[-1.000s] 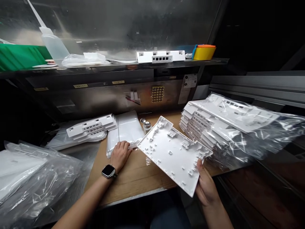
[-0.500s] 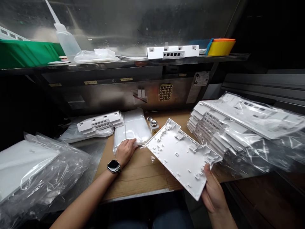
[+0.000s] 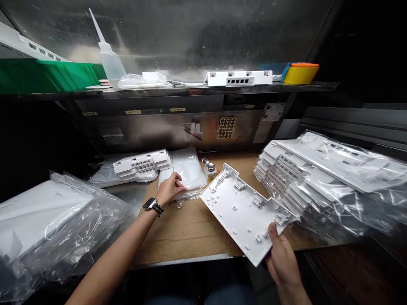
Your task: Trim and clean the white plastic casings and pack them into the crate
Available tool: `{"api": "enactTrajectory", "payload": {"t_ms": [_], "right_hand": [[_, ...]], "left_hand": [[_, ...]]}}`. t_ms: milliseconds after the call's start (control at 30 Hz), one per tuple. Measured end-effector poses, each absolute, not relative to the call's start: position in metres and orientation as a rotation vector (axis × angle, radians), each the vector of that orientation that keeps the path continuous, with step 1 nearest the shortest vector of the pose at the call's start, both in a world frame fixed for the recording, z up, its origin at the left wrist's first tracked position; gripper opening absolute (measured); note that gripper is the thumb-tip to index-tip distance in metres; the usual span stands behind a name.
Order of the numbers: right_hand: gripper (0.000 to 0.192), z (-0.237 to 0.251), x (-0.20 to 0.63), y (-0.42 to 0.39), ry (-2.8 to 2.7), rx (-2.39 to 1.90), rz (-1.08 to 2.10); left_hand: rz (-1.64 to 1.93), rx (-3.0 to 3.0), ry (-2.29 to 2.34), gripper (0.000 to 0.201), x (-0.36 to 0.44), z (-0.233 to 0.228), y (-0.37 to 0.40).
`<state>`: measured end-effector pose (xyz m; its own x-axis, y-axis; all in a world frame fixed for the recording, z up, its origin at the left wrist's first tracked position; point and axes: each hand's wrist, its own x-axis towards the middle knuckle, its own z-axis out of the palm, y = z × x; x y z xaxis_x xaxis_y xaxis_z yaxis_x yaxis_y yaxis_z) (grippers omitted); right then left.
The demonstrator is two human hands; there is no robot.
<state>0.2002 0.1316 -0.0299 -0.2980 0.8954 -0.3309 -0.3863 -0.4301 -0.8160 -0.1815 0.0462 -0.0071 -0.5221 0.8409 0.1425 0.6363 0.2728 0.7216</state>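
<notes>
My right hand (image 3: 282, 258) grips a white plastic housing panel (image 3: 241, 212) by its near right corner. The panel is tilted, its inner side with small clips and posts turned up. At the near edge of a stack of clear plastic bags (image 3: 190, 169), my left hand (image 3: 171, 188) has thumb and fingers closed on a bag's edge, which lifts and crinkles below the fingers. A small metal-topped dispenser bottle (image 3: 210, 170) with its lid up stands between the bags and the panel.
Bagged white panels (image 3: 311, 173) are piled at the right. More bagged panels (image 3: 47, 216) lie at the left, and several unbagged housings (image 3: 143, 163) behind them. The shelf above holds a green bin (image 3: 47, 76), a squeeze bottle (image 3: 111, 63), a housing (image 3: 240, 79) and a yellow container (image 3: 300, 74).
My left hand has shifted from resting on the bag stack to pinching its near edge, with the wrist turned. The right hand still holds the panel. The view has shifted slightly.
</notes>
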Motion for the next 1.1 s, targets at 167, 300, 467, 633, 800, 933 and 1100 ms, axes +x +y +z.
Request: {"api": "enactTrajectory", "payload": {"t_ms": [167, 300, 467, 633, 800, 933, 1100], "right_hand": [[0.066, -0.025, 0.173, 0.120, -1.203, -1.007, 1.686], [0.061, -0.014, 0.144, 0.110, -1.506, -0.896, 1.521], [0.055, -0.006, 0.119, 0.100, -1.651, -0.785, 1.512], [0.051, -0.011, 0.117, 0.099, -1.641, -0.813, 1.493], [0.050, -0.016, 0.119, 0.101, -1.648, -0.824, 1.477], [0.052, -0.013, 0.117, 0.101, -1.621, -0.820, 1.497], [0.056, -0.015, 0.116, 0.097, -1.578, -0.817, 1.502]], "left_hand": [[1.069, 1.278, 2.039, 0.023, -0.201, -0.004, 0.061], [1.100, 1.290, 2.048, 0.023, -0.201, -0.007, 0.065], [1.134, 1.344, 2.165, 0.024, -0.192, -0.013, 0.064], [1.140, 1.444, 2.252, 0.023, -0.195, -0.015, 0.065], [1.117, 1.618, 2.376, 0.016, -0.205, -0.001, 0.064], [1.035, 1.757, 2.535, 0.019, -0.204, 0.020, 0.070], [0.941, 1.787, 2.610, 0.088, -0.205, 0.050, 0.090]]}}
